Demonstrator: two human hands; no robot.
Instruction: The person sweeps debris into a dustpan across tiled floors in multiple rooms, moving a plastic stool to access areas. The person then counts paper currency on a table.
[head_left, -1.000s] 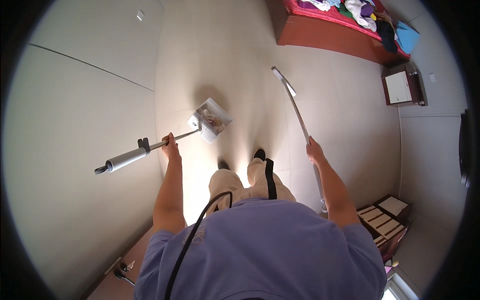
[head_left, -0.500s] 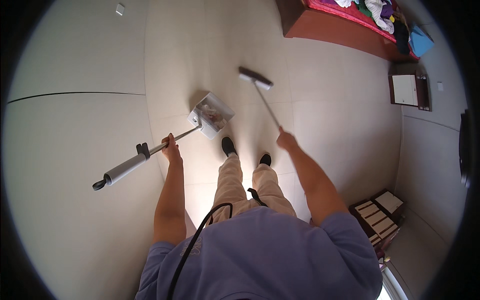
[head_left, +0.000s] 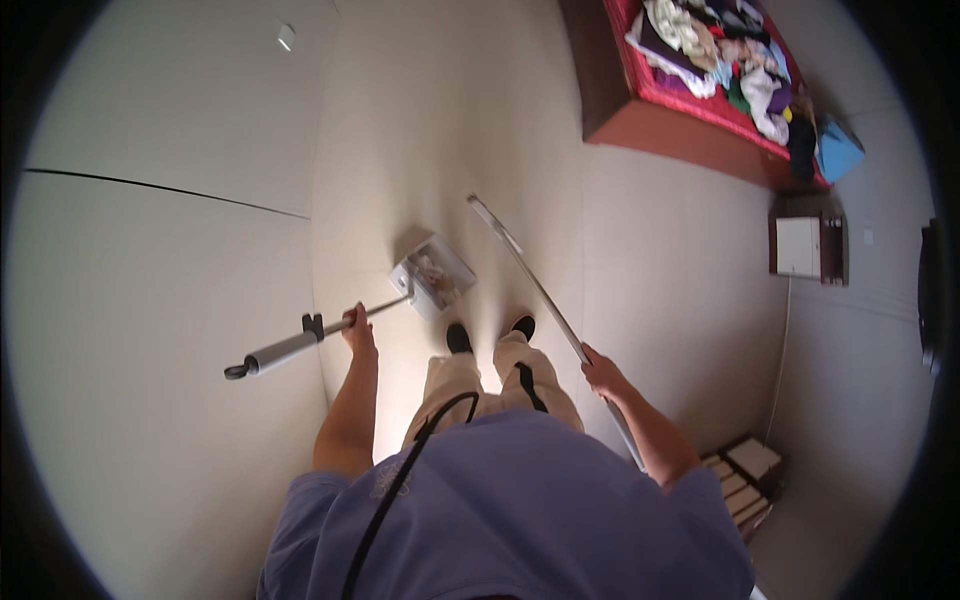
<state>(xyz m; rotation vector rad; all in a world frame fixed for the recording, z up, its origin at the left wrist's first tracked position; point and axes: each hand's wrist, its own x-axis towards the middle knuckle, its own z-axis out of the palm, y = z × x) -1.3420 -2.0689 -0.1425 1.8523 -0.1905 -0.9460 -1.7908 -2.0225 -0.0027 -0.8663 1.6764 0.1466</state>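
Note:
My left hand [head_left: 358,330] is closed round the metal pole of a long-handled dustpan [head_left: 452,262]. Its grey grip [head_left: 282,352] points out toward the left wall. The light grey pan rests on the floor ahead of my feet, with crumpled litter [head_left: 432,276] inside. In my right hand [head_left: 605,374] I grip the pole of a broom [head_left: 542,290], which slants away and to the left. The broom's head [head_left: 492,220] is to the right of and beyond the dustpan; it shows nearly edge-on. The upper end of its pole runs back beside my right forearm.
A bed [head_left: 690,160] with a red cover and heaped clothes [head_left: 710,60] stands at the far right. Beyond it are a blue box-like thing [head_left: 838,150] and a small cabinet [head_left: 800,245]. A dark shelf unit [head_left: 745,480] is at the near right. The wall [head_left: 150,280] runs along my left.
The broom has swung round, its head turned more edge-on and its pole lying closer along my right forearm. My view has tilted, so more of the bed shows.

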